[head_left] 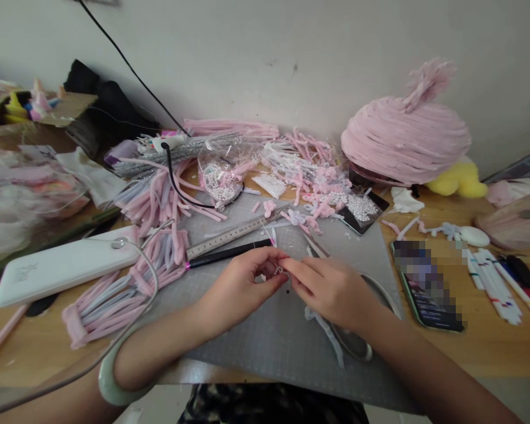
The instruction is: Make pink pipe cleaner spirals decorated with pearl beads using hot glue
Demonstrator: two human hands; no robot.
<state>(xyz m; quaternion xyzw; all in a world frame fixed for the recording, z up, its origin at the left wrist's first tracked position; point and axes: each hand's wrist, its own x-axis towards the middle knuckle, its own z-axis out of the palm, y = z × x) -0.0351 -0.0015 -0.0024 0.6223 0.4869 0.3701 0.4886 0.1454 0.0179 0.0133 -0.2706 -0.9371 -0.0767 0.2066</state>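
My left hand [242, 282] and my right hand [327, 288] meet over the grey cutting mat [265, 341], fingertips pinched together on a tiny silvery piece [278, 270] that is too small to name. A pale green bangle [110, 377] sits on my left wrist. A thin needle or wire [267, 232] rises from between the fingers. Just beyond the hands lie a metal ruler [229, 235] and a black pen-like tool [225, 254]. A white fuzzy strip [327, 333] trails under my right hand.
Pink and white chenille stems [128, 277] lie in piles at left and back. A white power bank [57, 268], bead bags [221, 176], a tray of pearls [362, 209], a phone [426, 282], glue sticks [494, 282] and a pink yarn heap [406, 141] surround the mat.
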